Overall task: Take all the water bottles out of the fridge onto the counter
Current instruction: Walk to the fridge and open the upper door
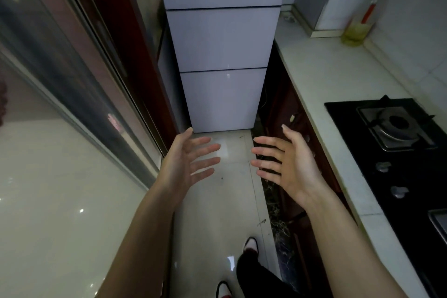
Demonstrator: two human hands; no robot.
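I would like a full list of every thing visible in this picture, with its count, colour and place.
fridge: one, white, straight ahead, all doors closed
counter: one, pale, along the right
stove: one, black with a metal burner, set in the counter
knobs: two, silver, on the stove's near edge
oil bottle: one, yellowish with red cap, far corner of the counter
sliding door: one, glass, dark frame, on the left
floor: pale tiles, below
shoes: two, white and red, bottom centre
left hand: open, empty
right hand: open, empty
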